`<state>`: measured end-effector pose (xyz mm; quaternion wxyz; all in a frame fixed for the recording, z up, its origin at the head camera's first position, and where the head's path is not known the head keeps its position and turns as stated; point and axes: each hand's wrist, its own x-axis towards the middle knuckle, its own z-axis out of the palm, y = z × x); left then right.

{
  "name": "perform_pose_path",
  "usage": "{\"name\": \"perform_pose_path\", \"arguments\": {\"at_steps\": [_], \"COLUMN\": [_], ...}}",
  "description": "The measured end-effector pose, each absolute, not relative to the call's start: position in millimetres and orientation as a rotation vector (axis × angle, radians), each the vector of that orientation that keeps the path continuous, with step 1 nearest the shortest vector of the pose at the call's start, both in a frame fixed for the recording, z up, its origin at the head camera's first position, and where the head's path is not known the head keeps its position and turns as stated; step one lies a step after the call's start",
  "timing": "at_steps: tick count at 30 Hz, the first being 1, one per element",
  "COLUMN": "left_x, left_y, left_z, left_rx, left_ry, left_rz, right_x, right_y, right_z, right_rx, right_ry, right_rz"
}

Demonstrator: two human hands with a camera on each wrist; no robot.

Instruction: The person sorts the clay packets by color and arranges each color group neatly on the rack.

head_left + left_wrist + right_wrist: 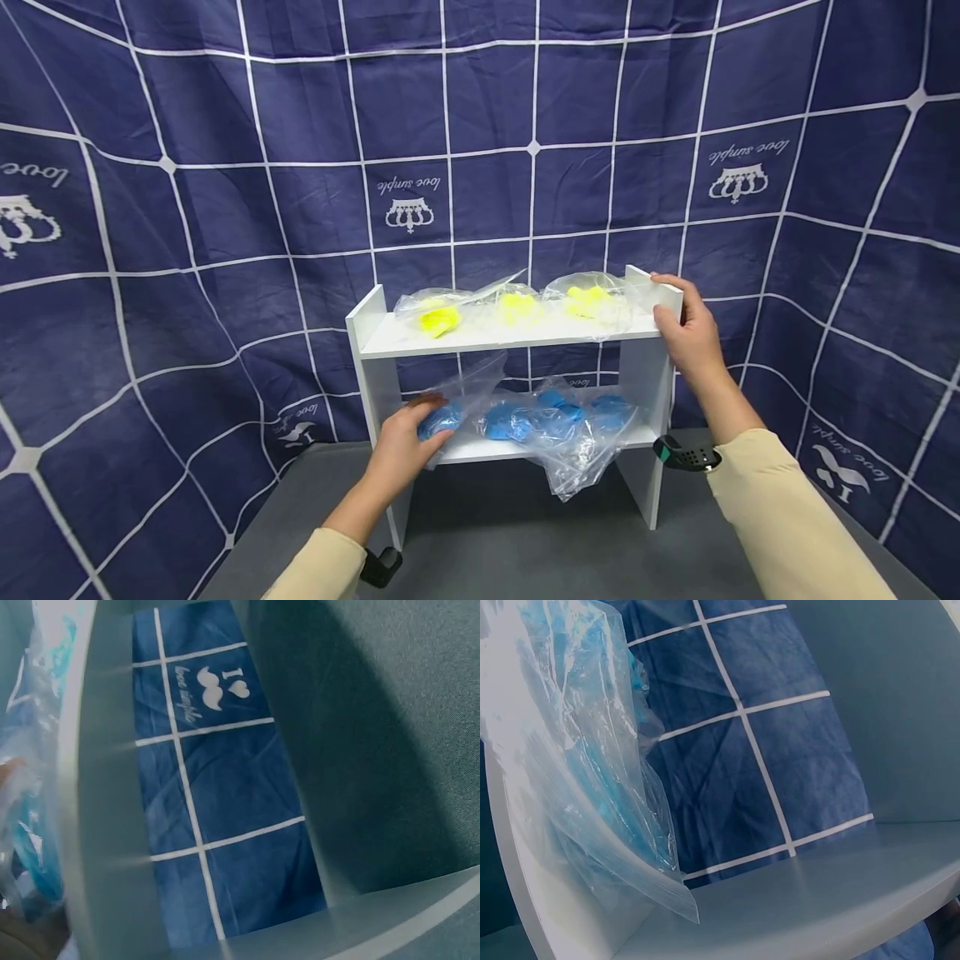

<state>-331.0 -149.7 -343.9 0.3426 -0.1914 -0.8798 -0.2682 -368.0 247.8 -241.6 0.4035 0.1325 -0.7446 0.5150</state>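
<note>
A white two-tier shelf [525,337] stands in front of me. My left hand [401,437] is at the left end of its lower tier, thumb and fingers around a clear plastic bag with blue contents [441,419]. That bag [34,847] also shows at the left edge of the left wrist view, partly cut off. My right hand [692,335] grips the upper part of the right side panel [651,287], thumb in front and fingers at its far edge. What exactly the blue contents are, I cannot tell.
More clear bags with blue contents [558,408] lie along the lower tier; one zip-top bag [607,802] hangs over the front edge. Three bags with yellow contents [517,308] lie on the upper tier. A blue checked curtain [487,100] surrounds the dark grey tabletop [517,533].
</note>
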Motion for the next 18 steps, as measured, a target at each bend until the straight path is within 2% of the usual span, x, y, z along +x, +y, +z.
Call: {"name": "perform_pose_path", "arguments": {"at_steps": [9,18], "left_x": [-340,-316], "left_y": [-147,-148], "left_z": [-349,-337], "left_rx": [-0.425,-0.426], "left_ry": [-2.449,-2.434], "left_rz": [-0.715,-0.744], "right_x": [-370,-368], "right_y": [248,248], "right_z": [-243,-242], "right_rx": [0.311,0.307], "right_ry": [-1.882,-1.896], "right_rz": [1.29,1.295]}}
